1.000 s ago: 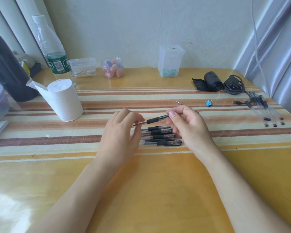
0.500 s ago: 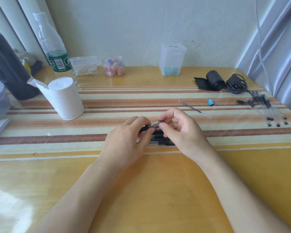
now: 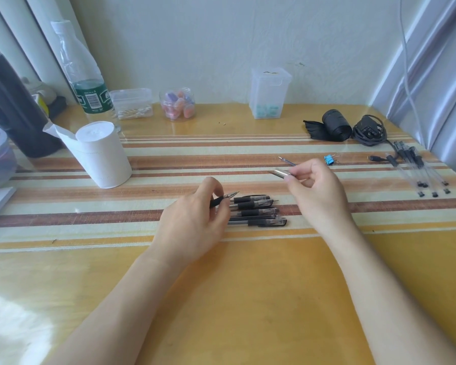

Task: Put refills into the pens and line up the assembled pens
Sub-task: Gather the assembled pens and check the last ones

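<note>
My left hand (image 3: 192,222) pinches a pen (image 3: 223,198) by its black grip, its pointed end aimed right. My right hand (image 3: 319,191) is raised to the right of it and pinches a small silvery pen piece (image 3: 281,173). The two hands are apart. Between and below them, several assembled black pens (image 3: 257,210) lie in a row on the striped table mat. A loose refill (image 3: 287,161) lies on the mat just behind the right hand, partly hidden by it. Several clear pens (image 3: 419,169) lie at the far right.
A paper roll (image 3: 103,154) stands at the left, with a water bottle (image 3: 87,83), a cotton-swab box (image 3: 132,104), a small jar (image 3: 178,104) and a clear box (image 3: 270,93) along the wall. A blue binder clip (image 3: 329,159), a black roll (image 3: 334,125) and a coiled cable (image 3: 369,130) lie at the right.
Both hands held one pen above the row, came together, then parted. The right hand has moved up and right with the silvery piece; the left keeps the pen.
</note>
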